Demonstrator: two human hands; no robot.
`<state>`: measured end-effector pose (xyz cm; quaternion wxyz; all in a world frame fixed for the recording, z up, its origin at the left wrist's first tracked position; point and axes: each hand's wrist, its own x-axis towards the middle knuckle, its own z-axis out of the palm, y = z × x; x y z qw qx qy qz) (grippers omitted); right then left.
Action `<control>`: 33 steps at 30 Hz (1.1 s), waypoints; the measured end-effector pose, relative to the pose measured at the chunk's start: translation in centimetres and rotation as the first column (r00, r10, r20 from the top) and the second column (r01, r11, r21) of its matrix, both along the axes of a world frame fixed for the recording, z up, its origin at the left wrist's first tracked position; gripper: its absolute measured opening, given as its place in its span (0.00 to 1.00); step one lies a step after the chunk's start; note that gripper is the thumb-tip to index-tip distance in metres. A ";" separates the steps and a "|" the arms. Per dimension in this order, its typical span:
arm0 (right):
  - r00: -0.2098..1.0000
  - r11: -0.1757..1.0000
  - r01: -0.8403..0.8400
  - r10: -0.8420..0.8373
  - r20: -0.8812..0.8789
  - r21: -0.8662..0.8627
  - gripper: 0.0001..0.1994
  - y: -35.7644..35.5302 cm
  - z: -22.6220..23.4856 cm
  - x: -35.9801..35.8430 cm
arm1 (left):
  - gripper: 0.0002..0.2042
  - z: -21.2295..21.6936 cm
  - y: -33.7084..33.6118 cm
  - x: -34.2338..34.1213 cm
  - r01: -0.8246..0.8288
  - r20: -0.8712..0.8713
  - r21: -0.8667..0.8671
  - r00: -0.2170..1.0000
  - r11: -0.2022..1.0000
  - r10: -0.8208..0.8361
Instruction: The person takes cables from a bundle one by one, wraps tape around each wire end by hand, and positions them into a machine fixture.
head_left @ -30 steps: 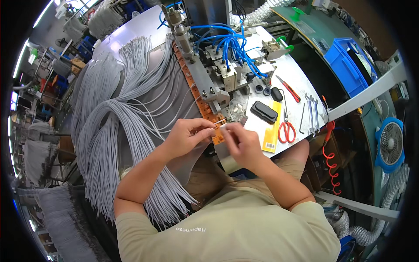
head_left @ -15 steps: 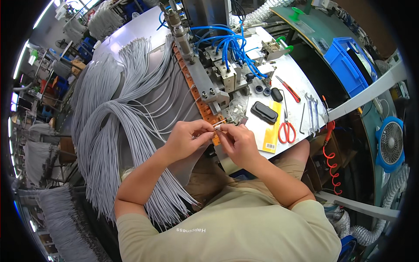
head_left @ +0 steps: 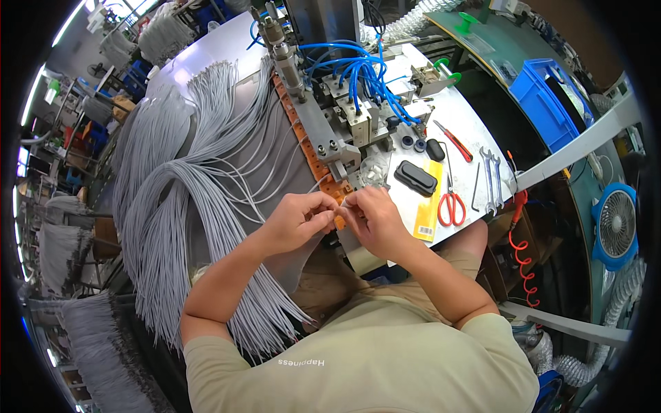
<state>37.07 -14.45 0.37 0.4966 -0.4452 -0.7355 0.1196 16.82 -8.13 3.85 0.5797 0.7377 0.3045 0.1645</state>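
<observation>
My left hand (head_left: 297, 219) and my right hand (head_left: 375, 219) meet at the near end of the machine's orange rail (head_left: 296, 131), thumbs and fingertips pinched close together. Whatever they pinch is small and pale, mostly covered by the fingers; its kind cannot be made out. Just below the fingertips shows an orange block (head_left: 339, 222). To the left of my left hand lies a large bundle of grey cables (head_left: 200, 199), with several single cables running over to the rail. A clear bag of small pale parts (head_left: 374, 171) lies just beyond my right hand.
Blue air tubes (head_left: 365, 65) crown the machine. On the white table lie a black case (head_left: 416, 178), a yellow packet (head_left: 428, 213), red-handled scissors (head_left: 452, 208), a red cutter (head_left: 454, 141) and wrenches (head_left: 490, 179). A blue crate (head_left: 544, 103) and fan (head_left: 615, 227) stand right.
My right hand has shifted slightly up and left, its fingers curling closer against the left fingertips. The small pale piece between them shows less now. My left hand has barely moved.
</observation>
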 end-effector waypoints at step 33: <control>0.701 0.551 -0.491 -0.210 -0.681 -0.675 0.07 3.7 -3.2 3.5 | 0.12 0.3 -0.3 0.6 0.110 -0.168 0.752 0.985 0.650 0.027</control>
